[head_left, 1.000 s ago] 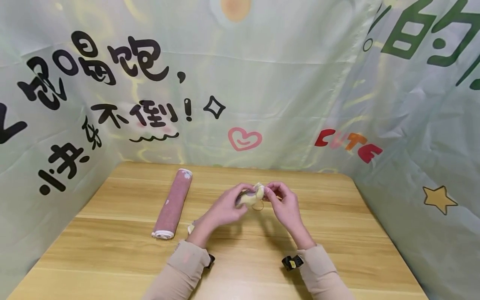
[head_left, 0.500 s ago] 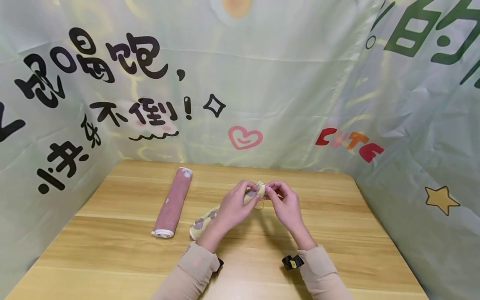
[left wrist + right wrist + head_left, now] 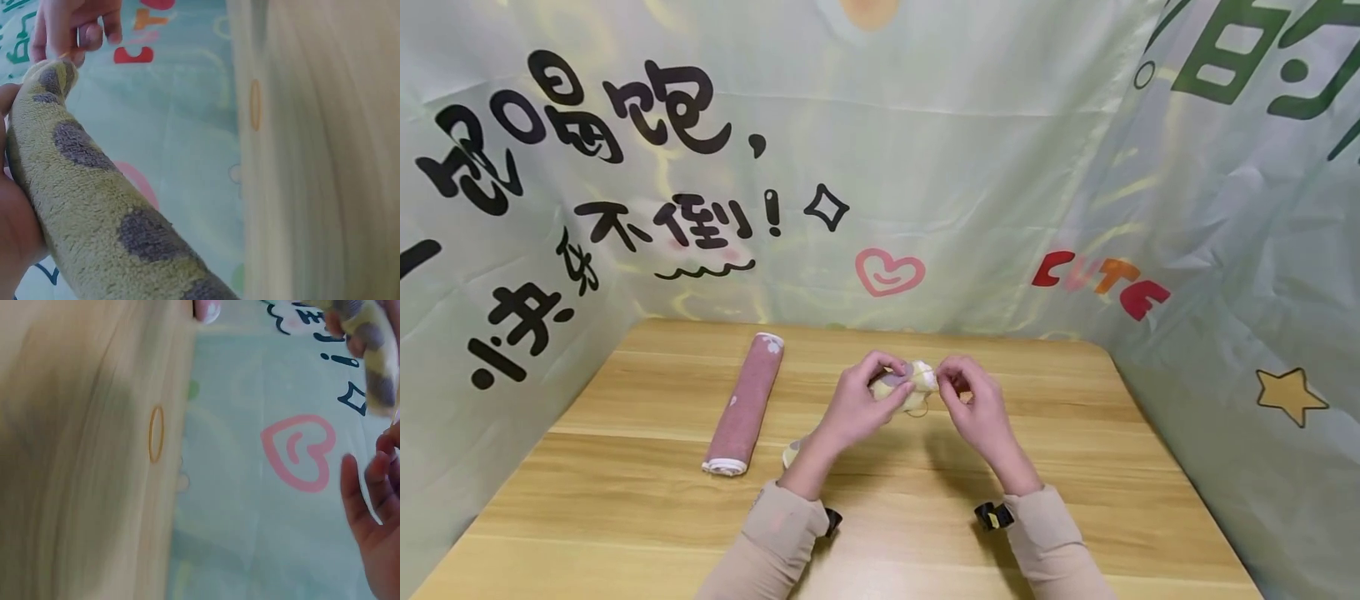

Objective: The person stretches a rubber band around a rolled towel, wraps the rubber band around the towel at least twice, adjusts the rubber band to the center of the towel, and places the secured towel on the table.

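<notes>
The left hand is curled round the yellow roll, its thumb and fingers clamped on the soft tube toward the far, right end. The yellow roll is made of looped, fuzzy cloth, pale yellow with rounded grey-purple patches; it slants across the middle of the surface, its near end showing to the left of the left forearm. Whether that near end touches the surface cannot be told.

The right hand is just right of the yellow roll's tip, thumb and forefinger together on a thin orange band that runs taut to that tip; whether it passes all the way round the cloth is too small to tell. A loose ring, slender, smooth-looking and orange-yellow, lies on the surface below the hands.

To the left, well apart from both hands, the pink roll lies lengthwise from near to far, a tight, even cylinder of dusty pink cloth with white edging at its ends. The surface has pale wood grain. Behind it hangs the backdrop, a creased, faintly glossy green fabric printed with a heart.
</notes>
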The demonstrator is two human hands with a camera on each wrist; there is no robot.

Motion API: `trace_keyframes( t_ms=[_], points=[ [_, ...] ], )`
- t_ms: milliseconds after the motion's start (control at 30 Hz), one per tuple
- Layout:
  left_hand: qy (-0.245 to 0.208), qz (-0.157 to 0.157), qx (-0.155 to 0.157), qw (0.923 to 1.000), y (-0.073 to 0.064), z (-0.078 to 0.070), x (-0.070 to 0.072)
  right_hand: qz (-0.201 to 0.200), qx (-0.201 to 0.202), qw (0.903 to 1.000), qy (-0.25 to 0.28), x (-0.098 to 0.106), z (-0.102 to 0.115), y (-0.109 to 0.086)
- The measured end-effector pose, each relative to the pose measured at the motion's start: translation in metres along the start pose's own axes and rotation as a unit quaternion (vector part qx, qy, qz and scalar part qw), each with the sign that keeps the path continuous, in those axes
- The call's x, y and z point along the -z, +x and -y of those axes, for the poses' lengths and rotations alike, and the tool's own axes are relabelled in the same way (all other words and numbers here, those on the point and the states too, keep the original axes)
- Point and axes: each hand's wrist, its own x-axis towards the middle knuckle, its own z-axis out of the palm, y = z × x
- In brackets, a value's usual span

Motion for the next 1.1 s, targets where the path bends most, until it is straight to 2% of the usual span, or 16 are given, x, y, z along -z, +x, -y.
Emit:
trace_keyframes(
  t_ms=[100, 200, 267, 333, 400, 533, 633, 767, 833, 1000, 1100],
  points=[
    [-0.018, -0.014, 0.007, 0.9997, 0.001, -0.002, 0.005, -0.004, 0.078, 0.9949, -0.063, 0.003, -0.003, 0.001],
    [-0.032, -0.022, 0.017, 0.9991, 0.002, -0.003, 0.008, 0.005, 0.111, 0.984, -0.139, 0.006, -0.004, 0.002],
    [-0.042, -0.028, 0.024, 0.9984, 0.002, -0.002, 0.009, 0.019, 0.118, 0.9759, -0.183, 0.006, -0.002, 0.003],
    [-0.054, -0.029, 0.034, 0.9975, 0.002, -0.003, 0.009, 0.036, 0.107, 0.9717, -0.207, 0.006, -0.001, 0.003],
    [-0.072, -0.025, 0.046, 0.9961, 0.001, -0.003, 0.009, 0.055, 0.074, 0.974, -0.207, 0.007, 0.002, 0.004],
    [-0.112, 0.0, 0.072, 0.9911, 0.0, -0.006, 0.01, 0.09, -0.011, 0.9832, -0.158, 0.011, 0.006, 0.004],
    [-0.133, 0.026, 0.099, 0.9858, -0.001, -0.009, 0.011, 0.111, -0.05, 0.9849, -0.123, 0.015, 0.01, 0.005],
    [-0.138, 0.078, 0.132, 0.9785, -0.003, -0.013, 0.013, 0.123, -0.066, 0.9852, -0.099, 0.019, 0.012, 0.006],
    [-0.134, 0.107, 0.135, 0.9759, -0.003, -0.015, 0.013, 0.124, -0.072, 0.9854, -0.092, 0.02, 0.012, 0.006],
    [-0.125, 0.183, 0.116, 0.9683, -0.003, -0.021, 0.012, 0.126, -0.079, 0.985, -0.087, 0.02, 0.01, 0.005],
    [-0.128, 0.192, 0.106, 0.9674, -0.003, -0.026, 0.012, 0.127, -0.079, 0.9844, -0.093, 0.018, 0.007, 0.003]
  ],
)
